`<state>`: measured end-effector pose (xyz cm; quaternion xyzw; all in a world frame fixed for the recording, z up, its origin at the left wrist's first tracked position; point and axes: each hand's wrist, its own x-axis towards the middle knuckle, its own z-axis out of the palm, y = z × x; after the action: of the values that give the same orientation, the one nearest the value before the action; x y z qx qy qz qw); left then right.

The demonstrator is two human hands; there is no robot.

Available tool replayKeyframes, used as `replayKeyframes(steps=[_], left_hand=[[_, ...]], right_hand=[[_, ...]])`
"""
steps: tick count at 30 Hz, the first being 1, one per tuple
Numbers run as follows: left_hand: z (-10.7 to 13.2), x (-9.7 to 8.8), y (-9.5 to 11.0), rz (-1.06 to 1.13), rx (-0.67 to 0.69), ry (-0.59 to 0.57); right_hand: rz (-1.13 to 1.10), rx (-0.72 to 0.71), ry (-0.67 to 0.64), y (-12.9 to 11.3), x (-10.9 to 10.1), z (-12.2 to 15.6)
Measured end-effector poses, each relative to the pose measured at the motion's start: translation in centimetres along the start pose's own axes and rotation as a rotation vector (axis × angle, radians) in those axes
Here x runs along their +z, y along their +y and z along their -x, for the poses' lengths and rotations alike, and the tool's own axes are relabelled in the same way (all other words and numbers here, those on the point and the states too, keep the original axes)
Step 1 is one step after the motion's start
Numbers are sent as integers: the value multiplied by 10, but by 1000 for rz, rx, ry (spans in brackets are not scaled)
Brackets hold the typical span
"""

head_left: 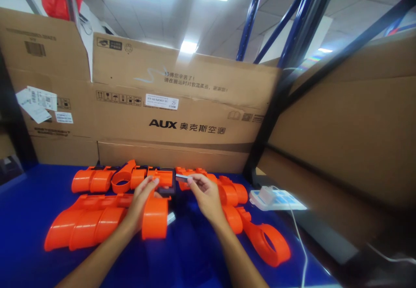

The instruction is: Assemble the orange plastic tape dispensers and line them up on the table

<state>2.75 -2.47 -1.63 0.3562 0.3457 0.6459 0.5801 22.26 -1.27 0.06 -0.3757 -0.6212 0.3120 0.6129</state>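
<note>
My left hand [140, 201] is wrapped round an orange plastic tape dispenser [155, 218], its wide ring hanging below the fingers and its narrower end pointing up. To the right, my right hand [206, 194] pinches a small grey metal strip [182, 178] between thumb and fingers. The strip points left toward the dispenser's upper end, with a small gap between them. Behind the ring, a small whitish piece [171, 217] shows partly; I cannot make out what it is.
Similar orange dispensers lie in rows on the blue tabletop [26, 205], including a left group [86, 223] and a single one at right [274, 244]. A white power strip [279, 200] with a cable stands at the right. Cardboard [130, 119] walls the back; a dark post [264, 136] rises right.
</note>
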Motion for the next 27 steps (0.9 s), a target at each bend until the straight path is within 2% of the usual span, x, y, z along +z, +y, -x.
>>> replayKeyframes(steps=[6, 12, 19, 27], left_hand=[[3, -1, -3, -68, -25, -16], [2, -3, -6, -60, -11, 81], [-5, -5, -9, -54, -59, -46], [-5, -7, -12, -46, -80, 22]], right_hand=[[-95, 70, 36, -3, 1, 1], [-89, 73, 31, -2, 1, 1], [-71, 75, 18, 0, 0, -1], [-38, 29, 11, 2, 0, -1]])
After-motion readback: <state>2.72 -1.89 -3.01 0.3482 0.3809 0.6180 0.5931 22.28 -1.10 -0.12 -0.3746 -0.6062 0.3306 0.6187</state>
